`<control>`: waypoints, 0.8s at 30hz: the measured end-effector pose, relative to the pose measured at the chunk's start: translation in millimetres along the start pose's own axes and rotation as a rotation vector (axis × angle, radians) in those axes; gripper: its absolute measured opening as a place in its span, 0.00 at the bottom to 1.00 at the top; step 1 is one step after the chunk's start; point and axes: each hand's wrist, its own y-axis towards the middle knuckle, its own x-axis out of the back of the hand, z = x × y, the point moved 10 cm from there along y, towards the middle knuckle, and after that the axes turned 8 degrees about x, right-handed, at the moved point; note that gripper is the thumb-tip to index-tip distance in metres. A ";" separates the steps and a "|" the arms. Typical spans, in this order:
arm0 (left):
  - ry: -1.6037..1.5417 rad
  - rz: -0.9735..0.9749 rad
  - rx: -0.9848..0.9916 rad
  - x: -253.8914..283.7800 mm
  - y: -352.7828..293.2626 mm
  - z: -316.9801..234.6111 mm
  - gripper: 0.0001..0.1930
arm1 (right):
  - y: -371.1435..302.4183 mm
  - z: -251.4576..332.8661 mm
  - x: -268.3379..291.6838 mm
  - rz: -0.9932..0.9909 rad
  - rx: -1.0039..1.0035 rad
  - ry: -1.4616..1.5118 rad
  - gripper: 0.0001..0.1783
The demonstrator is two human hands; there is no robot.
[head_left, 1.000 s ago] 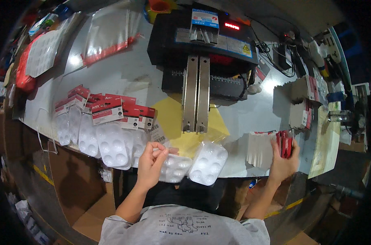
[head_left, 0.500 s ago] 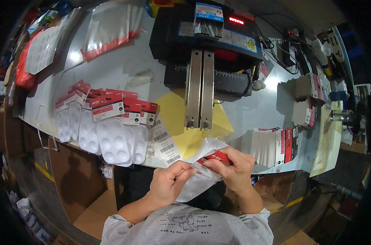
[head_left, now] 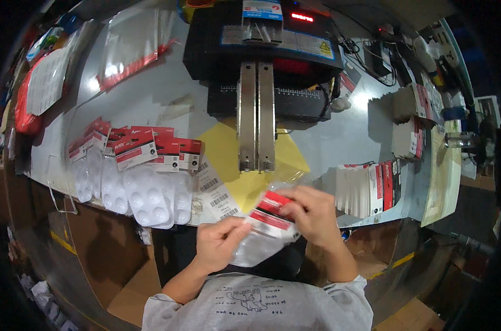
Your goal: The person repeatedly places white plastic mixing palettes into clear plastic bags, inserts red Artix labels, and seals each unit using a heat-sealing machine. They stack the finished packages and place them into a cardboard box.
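My left hand (head_left: 222, 243) pinches the left edge of a red-and-white header card (head_left: 268, 222) at the table's near edge. My right hand (head_left: 315, 215) grips the same card from the right, thumb across its upper part. Below the card hangs a white plastic paint palette (head_left: 255, 251) in a clear bag; the card blurs a little with motion. To the left, several finished-looking white paint palettes (head_left: 145, 198) lie overlapping, topped with red-and-white cards (head_left: 136, 149). Right of my right hand stands a row of header cards (head_left: 366, 188), edges up.
A black machine (head_left: 267, 47) with two metal rails (head_left: 257, 118) stands ahead over a yellow sheet (head_left: 223, 140). Barcode labels (head_left: 211, 190) lie left of it. Clear bags (head_left: 134, 44) are at the back left, more card stacks (head_left: 408, 138) at the right. Cardboard boxes (head_left: 104, 243) sit below.
The header card now lies flatter and faces up more fully, with more of its front showing. My right hand has shifted slightly up and left. The whole view has shifted a little.
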 end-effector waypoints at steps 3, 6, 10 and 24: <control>-0.169 -0.232 0.090 22.5 -0.7 21.1 0.08 | -33.5 -54.3 2.6 -0.128 -0.536 0.208 0.11; -0.238 -0.335 0.053 31.6 -0.3 29.4 0.09 | -69.4 -60.4 -44.6 0.115 -0.803 0.651 0.11; -0.188 -0.369 0.094 34.3 -3.7 41.1 0.09 | -78.9 -59.9 -54.6 0.012 -0.768 0.865 0.12; -0.052 -0.256 -0.022 23.1 73.0 39.5 0.11 | -44.2 -109.6 -66.3 -0.293 -0.810 0.846 0.11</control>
